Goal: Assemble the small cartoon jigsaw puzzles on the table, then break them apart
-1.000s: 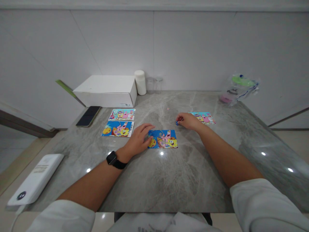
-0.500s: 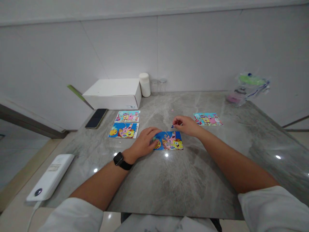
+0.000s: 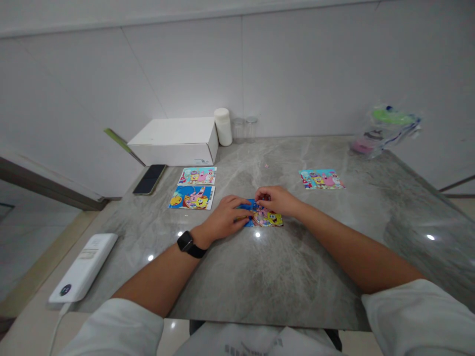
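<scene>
A blue picture card (image 3: 272,219) with cartoon figures lies flat near the middle of the table. My left hand (image 3: 228,217), with a black watch at its wrist, rests on the card's left part with its fingers spread. Over the card's upper edge is my right hand (image 3: 274,199), thumb and fingers pinched together; what is between the fingertips is too small and hidden to make out. A tiny pinkish bit (image 3: 266,166) lies behind the hands.
Two cards, one light blue (image 3: 198,176) above one dark blue (image 3: 191,197), lie left; another card (image 3: 322,179) lies right. Around them are a phone (image 3: 150,179), white box (image 3: 174,141), white bottle (image 3: 223,127), glass jars (image 3: 245,130), plastic bag (image 3: 384,131) and power bank (image 3: 84,268).
My right hand has moved left and toward me, from beyond the card's upper right corner onto its upper edge. My left hand still rests on the card. The view has shifted slightly.
</scene>
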A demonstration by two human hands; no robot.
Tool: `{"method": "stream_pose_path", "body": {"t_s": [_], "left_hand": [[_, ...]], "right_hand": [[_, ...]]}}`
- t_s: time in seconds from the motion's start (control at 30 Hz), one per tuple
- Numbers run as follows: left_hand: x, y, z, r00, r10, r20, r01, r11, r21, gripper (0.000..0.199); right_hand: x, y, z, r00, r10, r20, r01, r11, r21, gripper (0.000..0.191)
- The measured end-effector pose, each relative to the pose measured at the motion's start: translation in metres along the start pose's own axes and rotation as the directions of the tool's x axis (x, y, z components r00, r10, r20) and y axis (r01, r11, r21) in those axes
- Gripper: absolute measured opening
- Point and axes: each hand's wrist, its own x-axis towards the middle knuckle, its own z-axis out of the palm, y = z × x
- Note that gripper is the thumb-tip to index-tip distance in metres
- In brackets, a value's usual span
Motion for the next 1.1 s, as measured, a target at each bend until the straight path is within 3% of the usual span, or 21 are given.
{"method": "stream_pose_path", "body": {"t_s": [0.3, 0.7, 1.1], "left_hand": [[0.003, 0.006, -0.003, 0.998, 0.023, 0.054, -0.024, 0.999, 0.022, 0.026], [0.005, 0.013, -0.005, 0.994, 0.047, 0.099, -0.055, 0.995, 0.078, 0.029], [0.005, 0.013, -0.003, 0.993, 0.028, 0.114, -0.029, 1.0, 0.012, 0.027]], "right_hand": [[0.001, 0.008, 0.005, 1.0, 0.005, 0.027, -0.005, 1.0, -0.026, 0.011], [0.002, 0.011, 0.011, 0.997, -0.068, -0.019, 0.062, 0.973, -0.221, 0.01], [0.002, 0.015, 0.016, 0.996, -0.086, -0.014, 0.078, 0.956, -0.283, 0.01]]}}
